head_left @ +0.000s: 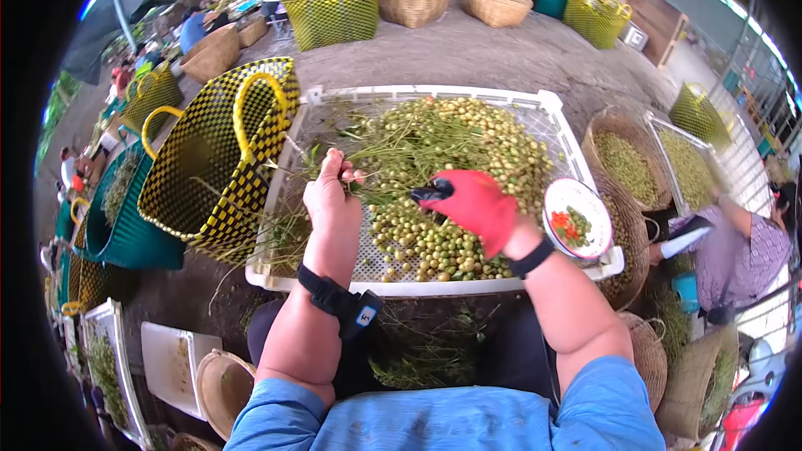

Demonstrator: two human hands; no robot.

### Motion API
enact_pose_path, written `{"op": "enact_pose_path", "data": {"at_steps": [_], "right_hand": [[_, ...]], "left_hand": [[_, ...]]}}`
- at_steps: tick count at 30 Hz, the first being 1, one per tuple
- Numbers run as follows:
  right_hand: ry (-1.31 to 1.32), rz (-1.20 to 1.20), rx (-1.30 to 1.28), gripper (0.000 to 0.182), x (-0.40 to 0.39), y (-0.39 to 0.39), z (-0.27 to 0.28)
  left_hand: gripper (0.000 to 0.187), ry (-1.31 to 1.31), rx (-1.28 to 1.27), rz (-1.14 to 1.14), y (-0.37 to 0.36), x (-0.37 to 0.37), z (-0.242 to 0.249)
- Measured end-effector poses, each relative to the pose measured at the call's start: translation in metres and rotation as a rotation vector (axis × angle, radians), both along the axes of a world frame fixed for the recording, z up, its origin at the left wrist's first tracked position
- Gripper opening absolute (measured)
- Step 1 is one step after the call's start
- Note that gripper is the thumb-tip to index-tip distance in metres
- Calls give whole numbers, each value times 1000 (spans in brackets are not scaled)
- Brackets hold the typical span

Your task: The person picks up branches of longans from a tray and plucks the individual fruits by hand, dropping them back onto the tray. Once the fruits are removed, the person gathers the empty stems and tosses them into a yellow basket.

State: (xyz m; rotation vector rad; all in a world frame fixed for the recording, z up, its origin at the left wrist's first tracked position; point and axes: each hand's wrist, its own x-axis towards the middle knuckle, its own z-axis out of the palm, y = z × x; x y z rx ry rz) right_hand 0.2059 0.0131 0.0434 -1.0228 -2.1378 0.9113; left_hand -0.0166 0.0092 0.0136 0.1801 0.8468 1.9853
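Note:
My bare left hand [332, 190] is closed around a sprig of thin green stems [380, 154] over the left side of a white perforated tray [418, 287]. A few round fruits show by its fingertips. My right hand [474, 207], in a red glove with black fingertips, is curled just to the right, above the fruit; whatever lies between its fingers is hidden. Small round yellow-green fruits [493, 138] cover much of the tray, with loose stems over them. A white bowl [578, 215] with red and green pieces sits at the tray's right edge.
Left of the tray stands a yellow-and-black woven basket [200, 159], with a teal basket [125, 209] beyond. On the right are fruit-filled wicker baskets [626, 163] and a seated person [739, 255]. More baskets [413, 0] and people line the back. Cut stems [430, 347] lie below the tray.

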Motion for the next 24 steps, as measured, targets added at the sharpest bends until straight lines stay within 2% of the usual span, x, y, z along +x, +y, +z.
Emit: {"op": "enact_pose_path", "data": {"at_steps": [2, 3, 4, 6, 9, 10, 12, 14, 15, 16, 19, 20, 22, 24], "right_hand": [[-57, -23, 85, 22, -10, 4, -32], [-64, 4, 234, 24, -11, 6, -39], [-70, 27, 123, 26, -10, 11, -46], [-217, 36, 139, 27, -4, 22, -56], [-360, -23, 50, 30, 20, 16, -35], [-348, -121, -178, 31, 26, 10, -19], [-344, -288, 35, 30, 42, 45, -65], [-175, -421, 165, 28, 47, 55, -65], [-167, -427, 163, 31, 47, 58, -58], [-87, -426, 271, 32, 44, 64, -62], [-78, -381, 368, 37, 27, 82, -58], [-178, -362, 399, 43, 18, 88, -50], [-285, -335, 435, 49, 0, 99, -33], [-564, -262, 416, 66, -24, 111, -17]], "left_hand": [[10, 20, -2, 1, -2, 6, 6], [10, 39, 31, -3, -1, -3, 4], [10, 58, 64, -3, -1, -13, 4], [12, 70, 82, -10, -3, -28, 8], [15, 149, 63, 106, -8, -47, 19], [15, 180, 80, 119, -11, -55, 20], [20, 216, 77, 145, -17, -59, 22], [26, 275, -28, 107, -26, -54, 29], [29, 331, 38, 41, -20, -67, 13], [31, 360, -42, 46, -18, -63, 17], [37, 244, 22, -82, -18, -45, 20], [38, 241, 84, -158, -11, -47, 6], [35, 152, 24, -135, -5, -37, -1], [31, 102, -54, -122, 2, -33, -12]]}}
